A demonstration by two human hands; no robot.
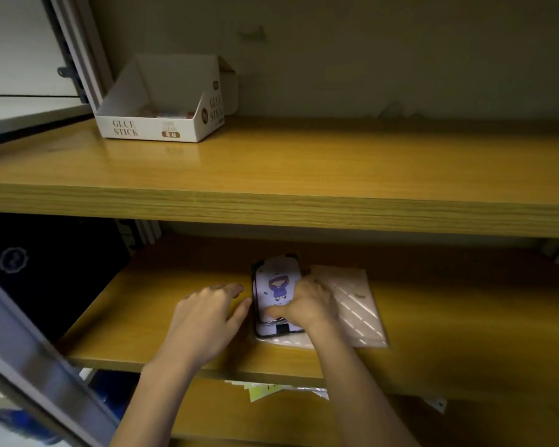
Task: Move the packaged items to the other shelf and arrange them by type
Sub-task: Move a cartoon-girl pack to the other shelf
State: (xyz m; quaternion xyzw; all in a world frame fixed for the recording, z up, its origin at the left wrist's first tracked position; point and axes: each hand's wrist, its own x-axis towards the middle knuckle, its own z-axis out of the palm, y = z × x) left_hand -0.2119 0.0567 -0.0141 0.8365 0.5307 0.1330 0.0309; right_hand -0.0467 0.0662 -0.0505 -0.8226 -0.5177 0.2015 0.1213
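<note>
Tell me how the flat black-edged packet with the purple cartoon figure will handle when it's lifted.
Probably light: the flat black-edged packet looks thin, and the right hand alone pinches it. Likely fairly stiff, since its edges look straight under that grip. It may slide easily, as it lies on a glossy pale striped plastic sleeve on the wooden shelf.

light: dim, yellowish, back wall murky | source: brightest at upper left | glare: soft sheen on top shelf (271, 162) before box (162, 101) | shadow: heavy under top shelf, lower left nearly black | blur: left hand (207, 321), right hand (307, 304), case (276, 291) soft; post (46, 372) smeared | distortion: wide-angle, shelf edges bow at sides
</note>
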